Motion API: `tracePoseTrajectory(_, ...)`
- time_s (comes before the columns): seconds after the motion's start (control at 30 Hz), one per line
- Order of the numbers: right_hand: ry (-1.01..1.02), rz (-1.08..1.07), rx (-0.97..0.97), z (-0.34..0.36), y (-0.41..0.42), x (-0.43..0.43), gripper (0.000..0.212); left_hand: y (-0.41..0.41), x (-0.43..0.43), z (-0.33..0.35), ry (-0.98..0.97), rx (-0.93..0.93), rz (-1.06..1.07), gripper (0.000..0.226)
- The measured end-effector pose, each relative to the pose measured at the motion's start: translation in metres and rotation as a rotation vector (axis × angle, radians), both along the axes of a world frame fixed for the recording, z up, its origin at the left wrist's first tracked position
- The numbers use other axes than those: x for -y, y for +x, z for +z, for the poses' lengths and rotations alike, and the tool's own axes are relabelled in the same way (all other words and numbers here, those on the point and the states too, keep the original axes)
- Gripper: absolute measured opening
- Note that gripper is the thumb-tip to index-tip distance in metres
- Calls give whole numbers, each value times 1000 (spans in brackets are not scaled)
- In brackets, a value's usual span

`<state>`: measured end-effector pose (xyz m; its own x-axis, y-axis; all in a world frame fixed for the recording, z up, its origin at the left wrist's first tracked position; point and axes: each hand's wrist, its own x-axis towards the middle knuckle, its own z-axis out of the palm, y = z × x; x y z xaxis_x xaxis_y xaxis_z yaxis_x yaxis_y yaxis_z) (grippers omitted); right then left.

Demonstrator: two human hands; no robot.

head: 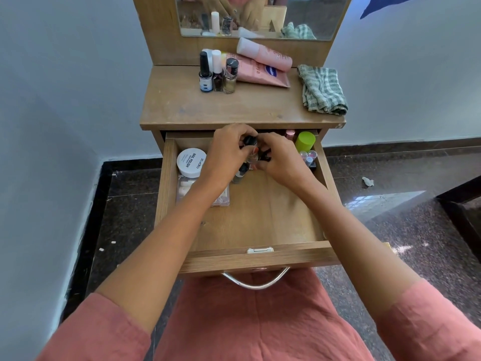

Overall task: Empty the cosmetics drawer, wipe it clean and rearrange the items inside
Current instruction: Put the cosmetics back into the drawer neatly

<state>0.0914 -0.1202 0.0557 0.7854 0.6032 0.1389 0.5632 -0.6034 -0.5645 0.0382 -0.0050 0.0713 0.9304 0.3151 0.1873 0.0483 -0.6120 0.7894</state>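
My left hand (229,149) curls round a black-capped bottle (250,140) near the drawer's (260,252) back edge. My right hand (281,160) pinches a small dark item (266,156) beside it. I gather both so they leave together for the standing bottles (218,76) at the tabletop's (208,108) rear.

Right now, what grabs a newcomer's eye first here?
Both hands meet at the back of the open drawer: the left hand grips a black-capped bottle, the right hand curls beside it. A lime-green cap stands in the drawer's back right corner; a green checked cloth lies on the right of the tabletop.
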Motion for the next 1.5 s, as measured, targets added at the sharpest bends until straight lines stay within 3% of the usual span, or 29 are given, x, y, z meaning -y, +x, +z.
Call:
tracePoseTrajectory(0.13, 58, -52, -51, -2, -2, 0, 26, -3, 1, -5, -42, -34, -46, 27)
tracePoseTrajectory(0.3, 43, -99, -118, -10, -5, 2, 35, -6, -8, -17, -177, -69, -3, 30)
tracePoseTrajectory(0.7, -78, -107, -183, -26, -3, -8, 35, -10, -9, -48, 217, -256, -35, 39)
tracePoseTrajectory(1.5, -98, -106, -155, -31, -9, -15, 36, -11, -14, -51, 164, -225, -12, 44)
